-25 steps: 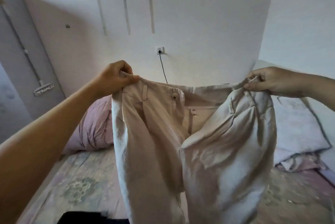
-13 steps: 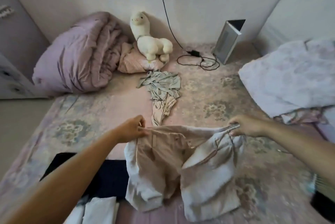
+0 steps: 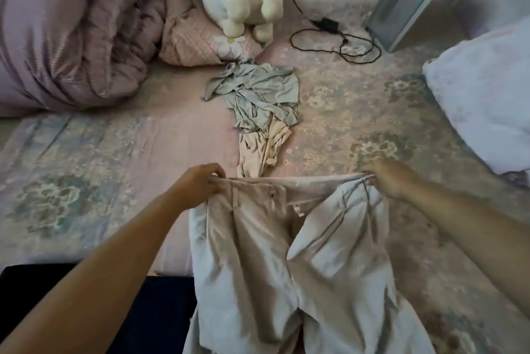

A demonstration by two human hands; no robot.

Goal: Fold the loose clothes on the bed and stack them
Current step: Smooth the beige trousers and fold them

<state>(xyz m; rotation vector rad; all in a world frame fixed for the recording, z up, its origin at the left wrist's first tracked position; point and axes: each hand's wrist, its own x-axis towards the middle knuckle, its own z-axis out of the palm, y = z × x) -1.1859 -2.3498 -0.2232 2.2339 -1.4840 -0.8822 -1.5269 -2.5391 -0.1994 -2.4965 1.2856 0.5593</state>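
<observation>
Dark navy garment (image 3: 149, 313) lay flat at 7 o'clock, nearest. Beige trousers (image 3: 286, 267) spread front-up on floral bed sheet (image 3: 71, 196), legs toward 6 o'clock. Left hand (image 3: 198, 184) pinched waistband at 11 o'clock, right hand (image 3: 387, 178) pinched it at 1 o'clock, hands apart. Crumpled grey-beige clothes (image 3: 258, 107) at 12 o'clock beyond. Plush toy (image 3: 241, 1), black cable (image 3: 338, 41) farthest. No readable writing.

The beige trousers (image 3: 301, 267) run off the bottom edge, so their hems are out of sight. Left of them, a dark garment (image 3: 149, 310) lies partly under them and an arm. Beyond them, the plush toy (image 3: 241, 1) loses its head to the top edge.
</observation>
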